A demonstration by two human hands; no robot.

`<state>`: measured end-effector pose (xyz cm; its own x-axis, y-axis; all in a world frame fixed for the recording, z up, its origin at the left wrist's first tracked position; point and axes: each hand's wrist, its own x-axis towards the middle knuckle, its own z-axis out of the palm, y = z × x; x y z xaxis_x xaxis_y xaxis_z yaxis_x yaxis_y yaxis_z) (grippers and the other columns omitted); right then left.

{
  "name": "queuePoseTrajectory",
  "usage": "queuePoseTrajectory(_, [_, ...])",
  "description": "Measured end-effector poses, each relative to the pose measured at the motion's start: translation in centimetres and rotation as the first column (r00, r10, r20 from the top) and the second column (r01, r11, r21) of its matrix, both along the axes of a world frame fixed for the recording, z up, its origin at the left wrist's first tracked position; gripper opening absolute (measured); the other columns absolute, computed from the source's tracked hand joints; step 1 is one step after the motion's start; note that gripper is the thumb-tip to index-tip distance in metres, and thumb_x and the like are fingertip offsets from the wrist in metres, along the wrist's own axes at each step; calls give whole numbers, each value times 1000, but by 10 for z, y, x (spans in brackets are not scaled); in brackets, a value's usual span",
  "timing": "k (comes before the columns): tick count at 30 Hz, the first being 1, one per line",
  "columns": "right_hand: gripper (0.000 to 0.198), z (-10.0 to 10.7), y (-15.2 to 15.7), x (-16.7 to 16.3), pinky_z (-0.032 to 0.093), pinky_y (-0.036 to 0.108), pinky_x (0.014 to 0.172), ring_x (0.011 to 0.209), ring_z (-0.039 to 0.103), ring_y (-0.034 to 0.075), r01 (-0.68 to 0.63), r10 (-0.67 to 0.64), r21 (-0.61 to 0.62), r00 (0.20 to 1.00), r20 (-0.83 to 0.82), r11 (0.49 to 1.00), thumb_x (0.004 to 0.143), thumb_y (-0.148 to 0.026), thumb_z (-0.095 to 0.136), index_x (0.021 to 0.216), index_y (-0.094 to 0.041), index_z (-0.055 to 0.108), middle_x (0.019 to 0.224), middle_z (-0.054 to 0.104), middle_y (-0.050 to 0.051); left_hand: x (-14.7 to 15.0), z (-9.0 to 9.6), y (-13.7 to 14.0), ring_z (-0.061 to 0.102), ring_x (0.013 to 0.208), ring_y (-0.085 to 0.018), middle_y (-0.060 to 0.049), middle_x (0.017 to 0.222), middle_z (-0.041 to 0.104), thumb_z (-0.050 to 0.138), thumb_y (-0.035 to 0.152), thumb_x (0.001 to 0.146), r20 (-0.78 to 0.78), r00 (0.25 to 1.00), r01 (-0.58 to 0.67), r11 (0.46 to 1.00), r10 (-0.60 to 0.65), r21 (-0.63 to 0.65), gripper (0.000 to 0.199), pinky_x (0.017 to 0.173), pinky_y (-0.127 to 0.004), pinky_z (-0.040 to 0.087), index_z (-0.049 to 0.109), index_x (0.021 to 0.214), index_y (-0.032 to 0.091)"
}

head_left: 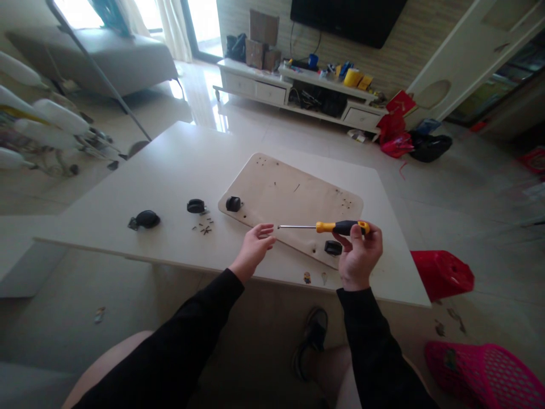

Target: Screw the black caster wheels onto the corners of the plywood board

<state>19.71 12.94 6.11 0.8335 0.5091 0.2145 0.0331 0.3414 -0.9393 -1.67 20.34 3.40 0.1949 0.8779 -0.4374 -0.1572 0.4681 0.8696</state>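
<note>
My right hand (pixel 361 255) grips a yellow-and-black screwdriver (pixel 336 228) by its handle, the shaft pointing left above the board. Close to its tip is my left hand (pixel 254 250), fingers stretched out and apart, with nothing visible in them. Beneath both lies a pale board (pixel 293 199) with rounded corners and small holes. One black caster (pixel 233 204) stands on its left corner, and another black caster (pixel 332 247) on its near right part. Left of the board, a third caster (pixel 196 205) and a fourth caster (pixel 146 219) rest on the table beside several small screws (pixel 206 230).
The white table (pixel 170 170) ends just in front of me. A red plastic stool (pixel 443 274) and a pink basket (pixel 489 372) stand on the floor at right. Beyond are a white TV cabinet (pixel 268 91), bags and a grey bench (pixel 106 59).
</note>
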Motion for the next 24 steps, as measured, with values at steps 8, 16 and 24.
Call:
queuePoseTrajectory(8, [63, 2, -3, 1, 70, 29, 62, 87, 69, 13, -32, 32, 1, 993, -115, 999, 63, -57, 98, 99, -21, 61, 102, 61, -2, -4, 6, 0, 70, 92, -18, -13, 118, 78, 86, 3, 76, 131, 990, 50, 999, -48, -17, 39, 88, -30, 56, 81, 111, 18])
queuePoseTrajectory(16, [62, 2, -4, 4, 70, 28, 62, 86, 69, 12, -31, 34, 24, 988, -153, 999, 64, -57, 98, 98, -21, 61, 98, 62, -3, -5, 7, 6, 73, 85, -19, -9, 99, 77, 82, 18, 70, 317, 947, 85, 993, -54, -86, 20, 78, -30, 55, 76, 89, 15])
queuePoseTrajectory(24, [61, 5, -3, 1, 71, 29, 60, 84, 70, 11, -35, 42, 46, 985, -168, 998, 61, -52, 101, 96, -20, 63, 100, 62, -4, -4, 2, 7, 67, 73, -13, -2, 76, 70, 101, 28, 56, 306, 952, 24, 996, 5, -89, 42, 74, -26, 51, 71, 82, 15])
